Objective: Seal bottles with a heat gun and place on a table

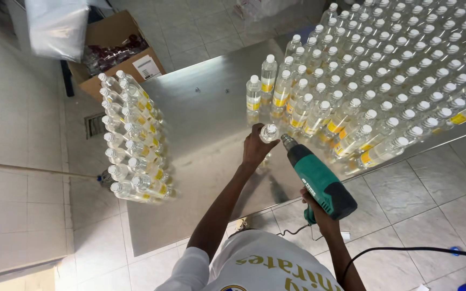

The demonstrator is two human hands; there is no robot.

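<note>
My left hand (pixel 255 149) grips a clear bottle with a white cap (pixel 268 132), standing on the steel table (pixel 200 108) just in front of the bottle crowd. My right hand (pixel 319 211) holds a green heat gun (pixel 319 180) by its handle. The gun's metal nozzle points at the cap of the held bottle, almost touching it. A large group of clear bottles with yellow labels and white caps (pixel 384 81) covers the right half of the table. A second group of the same bottles (pixel 133 137) stands along the table's left edge.
A cardboard box of dark-capped bottles (pixel 115 51) sits on the tiled floor at the upper left, beside a plastic bag (pixel 55 27). The heat gun's black cable (pixel 405 250) trails over the floor at the lower right. A floor vent (pixel 94 125) lies left of the table.
</note>
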